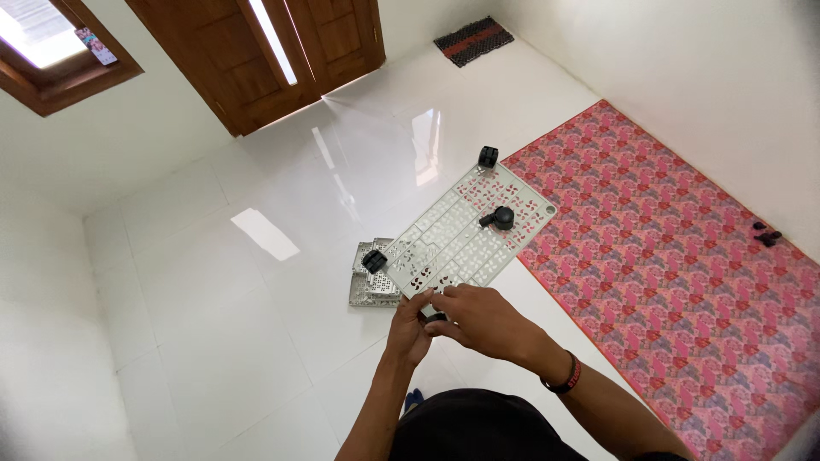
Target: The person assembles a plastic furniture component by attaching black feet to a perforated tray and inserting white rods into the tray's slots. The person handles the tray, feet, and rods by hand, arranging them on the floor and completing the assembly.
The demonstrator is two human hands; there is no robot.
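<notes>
The grey perforated panel (465,235) is being held up over the white tiled floor (256,324), tilted, with its near corner at the two hands. The left hand (410,329) is gripping that corner from below, fingers closed around it, and the right hand (483,320) is pressing on a small black caster (436,317) there, with fingers curled narrow on it. To do this well, I think the panel should be kept steady by the left hand while the right is pushing the wheel straight into its socket, not at an angle. Other black casters are already sitting at the left corner (374,260), at the far corner (488,156) and near the middle (500,218). More grey panels (369,286) are lying stacked on the floor just beyond the hands. A pink patterned mat (675,256) is lying to the right, with small dark pieces (766,236) near the wall. Nothing is blocking the hands.
</notes>
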